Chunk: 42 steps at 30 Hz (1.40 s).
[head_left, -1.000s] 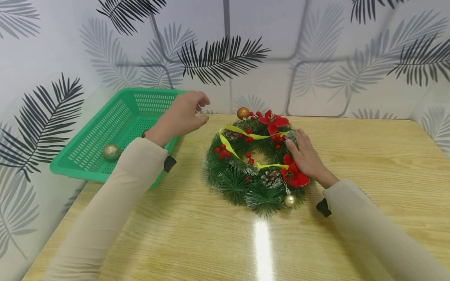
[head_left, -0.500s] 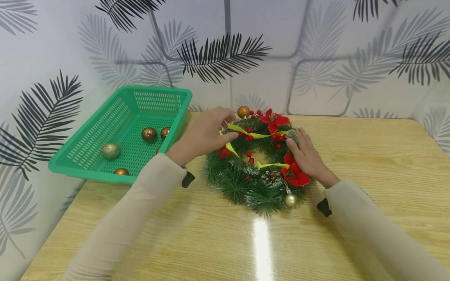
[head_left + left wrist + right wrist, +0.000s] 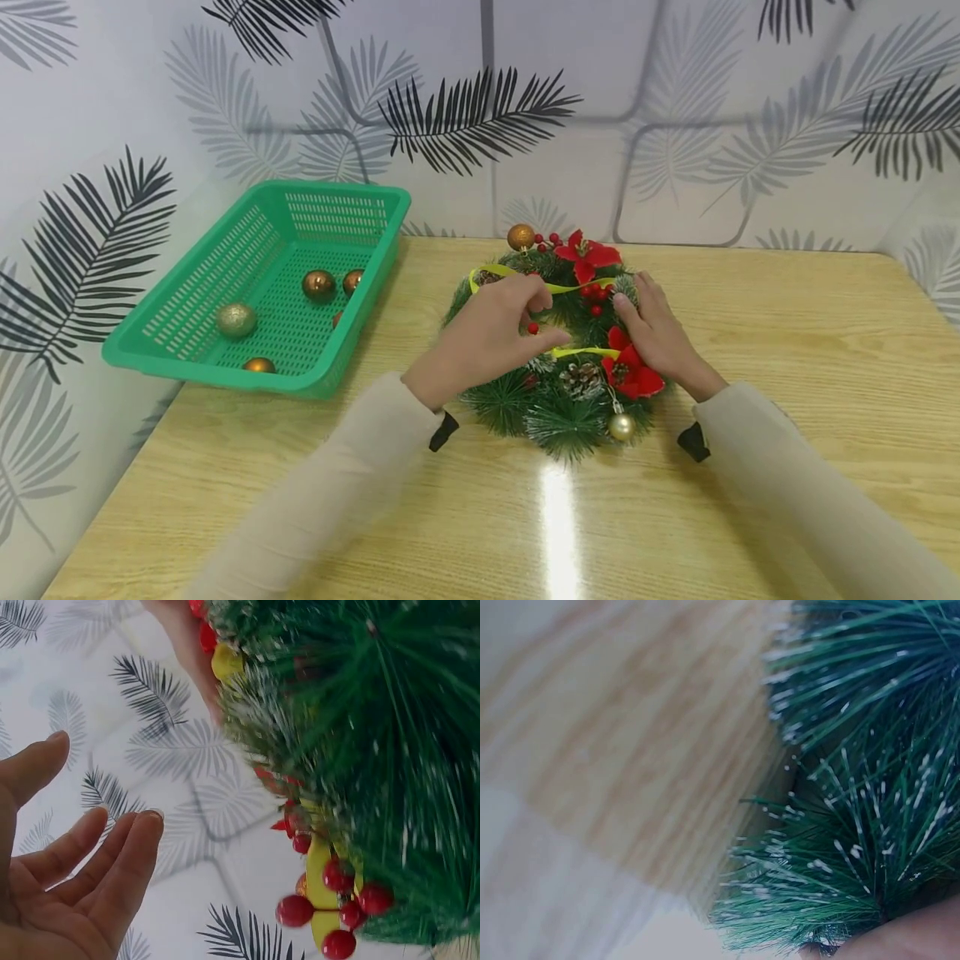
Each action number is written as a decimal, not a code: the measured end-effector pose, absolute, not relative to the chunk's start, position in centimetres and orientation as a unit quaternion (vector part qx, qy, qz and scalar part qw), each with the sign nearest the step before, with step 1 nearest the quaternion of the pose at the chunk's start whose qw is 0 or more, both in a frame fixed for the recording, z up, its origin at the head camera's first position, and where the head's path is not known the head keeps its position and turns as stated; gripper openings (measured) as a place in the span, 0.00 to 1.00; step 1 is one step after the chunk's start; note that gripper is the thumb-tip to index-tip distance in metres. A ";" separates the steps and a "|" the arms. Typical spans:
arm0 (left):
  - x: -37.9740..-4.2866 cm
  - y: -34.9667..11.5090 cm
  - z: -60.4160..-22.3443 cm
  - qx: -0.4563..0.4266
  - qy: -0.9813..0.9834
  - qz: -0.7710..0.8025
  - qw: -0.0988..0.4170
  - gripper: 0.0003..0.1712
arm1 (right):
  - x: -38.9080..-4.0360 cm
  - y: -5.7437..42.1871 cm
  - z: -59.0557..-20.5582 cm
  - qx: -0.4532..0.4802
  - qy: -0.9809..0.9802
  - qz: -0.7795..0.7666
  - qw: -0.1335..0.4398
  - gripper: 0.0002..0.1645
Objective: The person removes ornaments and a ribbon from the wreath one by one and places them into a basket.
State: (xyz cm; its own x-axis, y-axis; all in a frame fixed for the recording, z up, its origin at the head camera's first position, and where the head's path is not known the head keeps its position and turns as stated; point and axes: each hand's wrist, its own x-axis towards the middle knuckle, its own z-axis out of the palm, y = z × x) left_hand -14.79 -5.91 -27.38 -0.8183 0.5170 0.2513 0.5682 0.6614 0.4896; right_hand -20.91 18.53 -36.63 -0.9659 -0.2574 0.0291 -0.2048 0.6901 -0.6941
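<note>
A green Christmas wreath (image 3: 570, 421) lies on the table, trimmed with a yellow ribbon (image 3: 588, 353), red poinsettias (image 3: 636, 372), pine cones (image 3: 581, 380), red berries (image 3: 338, 875) and a hanging gold bauble (image 3: 622, 427). Over its left part hovers my left hand (image 3: 491, 333), thumb and fingers bent but apart, holding nothing. In the left wrist view the same palm (image 3: 67, 900) stands beside the wreath with a gap between. On the right rim rests my right hand (image 3: 660, 333), fingers extended along the outer side and thumb on top. Only a bit of skin (image 3: 907, 937) shows below the needles in the right wrist view.
A green plastic basket (image 3: 225, 377) stands at the left on the wooden table (image 3: 810, 333). Inside it lie a glittery gold ball (image 3: 236, 320) and several copper balls (image 3: 318, 286). A leaf-patterned wall (image 3: 562, 167) rises behind the table's back edge.
My left hand has swept right from beside the basket, along the ribbon, to over the wreath's middle, uncovering the balls in the basket. My right hand stays on the rim.
</note>
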 end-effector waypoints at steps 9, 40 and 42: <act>-13.0 -3.2 -29.5 -0.261 -0.923 -0.279 0.044 0.22 | -20.8 18.7 -36.5 -0.125 0.918 -0.375 0.035 0.46; -9.2 3.4 -35.3 -0.289 -0.949 -0.044 0.114 0.24 | -20.7 18.5 -36.6 -0.125 0.917 -0.377 0.036 0.45; -9.1 3.6 -35.5 -0.289 -0.949 -0.031 0.124 0.24 | -20.7 18.5 -36.5 -0.127 0.917 -0.377 0.034 0.45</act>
